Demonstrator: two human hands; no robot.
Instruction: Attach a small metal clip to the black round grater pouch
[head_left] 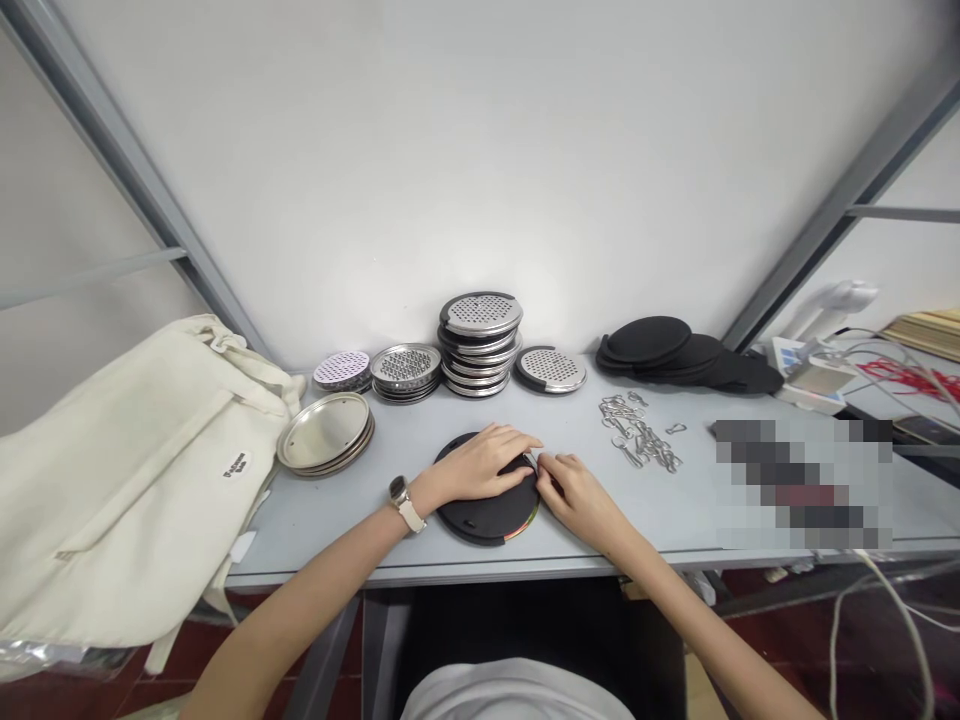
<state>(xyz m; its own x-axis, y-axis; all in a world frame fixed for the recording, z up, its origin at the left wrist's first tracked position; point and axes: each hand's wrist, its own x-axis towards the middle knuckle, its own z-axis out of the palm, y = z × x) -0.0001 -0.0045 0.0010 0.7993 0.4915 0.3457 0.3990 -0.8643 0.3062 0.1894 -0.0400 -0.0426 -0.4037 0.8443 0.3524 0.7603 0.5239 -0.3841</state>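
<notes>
A round flat black case (480, 515) lies on the table in front of me, with a strip of red, yellow and green along its near right edge. My left hand (491, 465), with a watch on the wrist, rests across its top. The thumb and forefinger of that hand reach the right rim and close about a small bit there, mostly hidden. At the same rim my right hand (574, 492) has its fingers curled in a pinch on the edge of the case. What exactly sits between these fingertips is too small to make out.
Behind stand a tall stack of perforated metal discs (480, 345), a lower stack (406, 372) and a single disc (555, 370). Plain metal discs (326, 435) lie left, beside a cream bag (150, 480). Right are metal clips (643, 440) and black round covers (652, 345).
</notes>
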